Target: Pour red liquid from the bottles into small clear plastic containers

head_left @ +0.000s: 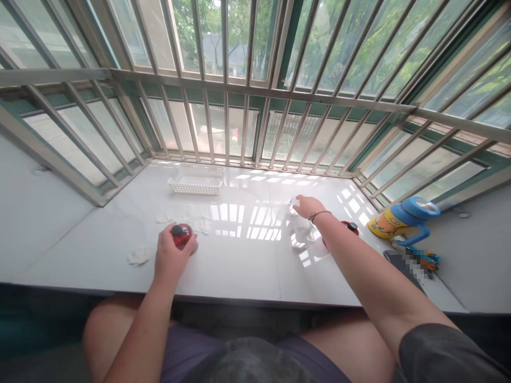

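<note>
Red round black-knobbed object [184, 240], grasped by the left hand [168, 249], is left of centre behind the glossy white counter's [239, 271] front edge, open room separating the right hand [310, 206], its grip indiscernible.

The left hand [170, 251] covers part of a red container [182, 235] with a black knob. The right forearm [355, 255] hides most of a second red container [352, 226]. Whatever meets the fingertips of the right hand [311, 206] washes out in glare, too faint to name. Blocky pixels mask part of a dark flat object [397, 259]. The right sleeve [443, 346] runs off the lower right corner.
</note>
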`<state>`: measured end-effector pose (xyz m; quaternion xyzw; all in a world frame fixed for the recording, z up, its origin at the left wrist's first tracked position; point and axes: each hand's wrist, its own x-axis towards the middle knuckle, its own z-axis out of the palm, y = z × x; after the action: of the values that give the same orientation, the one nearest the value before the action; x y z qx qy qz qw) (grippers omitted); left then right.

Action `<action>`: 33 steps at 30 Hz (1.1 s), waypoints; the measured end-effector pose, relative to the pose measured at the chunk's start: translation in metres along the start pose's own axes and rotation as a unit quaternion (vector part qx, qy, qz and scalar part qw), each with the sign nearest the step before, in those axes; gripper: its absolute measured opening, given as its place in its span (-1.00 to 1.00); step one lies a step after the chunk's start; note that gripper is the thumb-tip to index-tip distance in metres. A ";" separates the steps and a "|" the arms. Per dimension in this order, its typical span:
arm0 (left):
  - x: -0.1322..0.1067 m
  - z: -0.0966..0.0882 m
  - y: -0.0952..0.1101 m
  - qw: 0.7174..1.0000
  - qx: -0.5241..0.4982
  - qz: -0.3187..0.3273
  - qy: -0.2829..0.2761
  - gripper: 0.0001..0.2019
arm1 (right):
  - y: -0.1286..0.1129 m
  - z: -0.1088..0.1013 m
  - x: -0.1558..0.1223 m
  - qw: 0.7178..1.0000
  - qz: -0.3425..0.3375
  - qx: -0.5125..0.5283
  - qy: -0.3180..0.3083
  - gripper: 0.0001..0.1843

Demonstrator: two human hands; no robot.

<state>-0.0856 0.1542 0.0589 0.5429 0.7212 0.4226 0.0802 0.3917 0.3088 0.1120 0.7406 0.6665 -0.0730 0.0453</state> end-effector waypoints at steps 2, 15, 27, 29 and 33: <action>0.000 -0.001 0.001 1.000 -0.002 0.000 0.001 -0.22 | -0.019 0.003 -0.004 0.999 -0.039 -0.005 0.003 -0.55; -0.002 -0.002 0.002 1.000 0.001 -0.016 -0.009 -0.22 | -0.157 0.009 -0.068 0.951 -0.307 -0.010 -0.017 -0.49; -0.002 0.001 -0.002 1.000 -0.007 -0.001 0.000 -0.22 | -0.135 0.047 -0.208 0.906 -0.421 -0.039 0.028 -0.25; -0.004 0.001 -0.001 1.000 -0.011 0.001 -0.005 -0.22 | -0.121 0.055 -0.220 0.913 -0.403 -0.045 0.037 -0.19; -0.012 0.008 0.006 0.999 -0.024 0.010 -0.029 -0.24 | -0.096 0.061 -0.236 0.934 -0.351 -0.037 0.049 -0.14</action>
<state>-0.0720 0.1480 0.0543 0.5599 0.7030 0.4245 0.1103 0.2694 0.0779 0.0950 0.4597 0.8877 -0.0234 0.0115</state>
